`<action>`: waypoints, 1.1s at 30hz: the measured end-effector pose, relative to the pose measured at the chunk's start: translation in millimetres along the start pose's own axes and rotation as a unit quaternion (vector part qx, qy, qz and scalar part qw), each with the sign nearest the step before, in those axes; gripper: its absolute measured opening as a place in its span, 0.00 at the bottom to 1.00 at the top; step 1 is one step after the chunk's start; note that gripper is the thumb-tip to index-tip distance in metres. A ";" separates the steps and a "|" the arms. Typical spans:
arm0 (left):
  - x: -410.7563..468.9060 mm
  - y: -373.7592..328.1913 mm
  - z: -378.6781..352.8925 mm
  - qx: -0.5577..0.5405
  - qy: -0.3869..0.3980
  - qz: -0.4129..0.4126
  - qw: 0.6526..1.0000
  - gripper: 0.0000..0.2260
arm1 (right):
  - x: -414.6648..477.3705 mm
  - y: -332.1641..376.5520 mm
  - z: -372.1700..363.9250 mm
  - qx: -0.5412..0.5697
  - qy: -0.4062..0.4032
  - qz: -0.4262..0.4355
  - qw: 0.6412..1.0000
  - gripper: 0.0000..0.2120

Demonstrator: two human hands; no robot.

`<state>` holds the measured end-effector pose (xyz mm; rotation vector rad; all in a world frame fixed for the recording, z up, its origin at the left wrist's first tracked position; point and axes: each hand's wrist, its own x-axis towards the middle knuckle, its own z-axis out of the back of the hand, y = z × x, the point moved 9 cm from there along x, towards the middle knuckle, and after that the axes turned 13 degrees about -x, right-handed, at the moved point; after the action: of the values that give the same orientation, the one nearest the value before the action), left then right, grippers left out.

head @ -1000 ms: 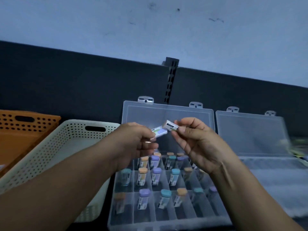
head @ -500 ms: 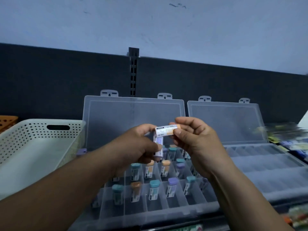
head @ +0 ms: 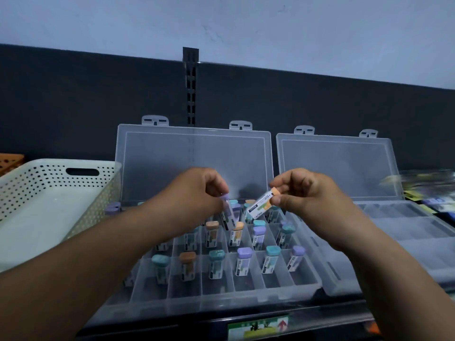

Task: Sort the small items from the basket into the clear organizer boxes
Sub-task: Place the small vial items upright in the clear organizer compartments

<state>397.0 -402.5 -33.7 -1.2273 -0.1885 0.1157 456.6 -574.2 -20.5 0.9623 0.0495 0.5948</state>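
Two organizer boxes [head: 246, 297] sit, seemingly on a shelf [head: 172, 328], before dark panelling [head: 73, 107].

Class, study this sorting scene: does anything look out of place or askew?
A lone purple-capped small tube sits by itself between the white perforated plastic basket and the clear plastic organizer box, seemingly outside its compartments. The other tubes stand inside compartments, some leaning.
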 end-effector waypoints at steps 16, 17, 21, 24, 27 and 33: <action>-8.8 13.5 -5.7 0.214 0.023 -0.067 0.974 0.13 | -2.8 2.3 -62.1 -0.298 0.067 0.116 0.945 0.09; -8.7 14.4 -7.0 0.232 0.022 -0.075 0.970 0.13 | -2.8 1.4 -64.3 -0.297 0.069 0.120 0.945 0.08; -6.5 20.5 -12.0 0.284 0.023 -0.100 0.953 0.08 | -2.2 0.4 -71.4 -0.320 0.075 0.137 0.934 0.05; -6.1 24.5 -16.4 0.304 0.029 -0.119 0.945 0.05 | -1.5 1.8 -74.2 -0.339 0.074 0.144 0.927 0.04; -6.6 27.5 -16.8 0.322 0.021 -0.126 0.938 0.05 | -1.5 4.1 -77.7 -0.351 0.077 0.149 0.921 0.05; -8.8 27.4 -15.9 0.333 0.015 -0.125 0.935 0.06 | -0.6 5.9 -80.5 -0.378 0.078 0.154 0.910 0.06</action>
<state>392.0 -409.7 -65.4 -0.5205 -0.2518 -0.0611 429.5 -511.1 -63.0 0.1602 -0.1858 0.8921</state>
